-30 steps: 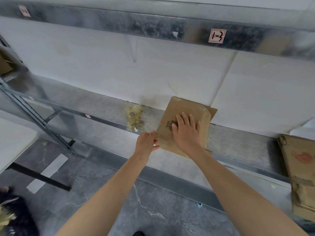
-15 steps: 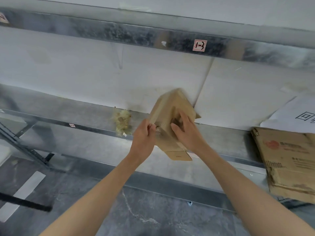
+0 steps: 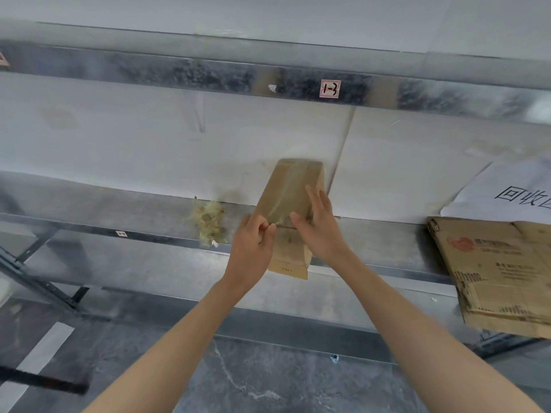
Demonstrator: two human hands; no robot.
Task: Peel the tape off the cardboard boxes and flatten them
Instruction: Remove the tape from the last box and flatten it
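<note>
At centre frame the left hand (image 3: 250,248) pinched the tape (image 3: 282,195) end, while the right hand (image 3: 320,231) lay flat on the box (image 3: 311,180), fingers straight. The box looked light and stiff and the tape thin and tearable, so it was best gripped close to its lifted end. The box stood on a metal shelf (image 3: 375,242) against a white wall (image 3: 149,150).

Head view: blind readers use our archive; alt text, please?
A left hand pinches tape on a small cardboard box, which the flat right hand steadies at a metal shelf. A tape wad lies to its left, flattened cardboard to its right.
</note>
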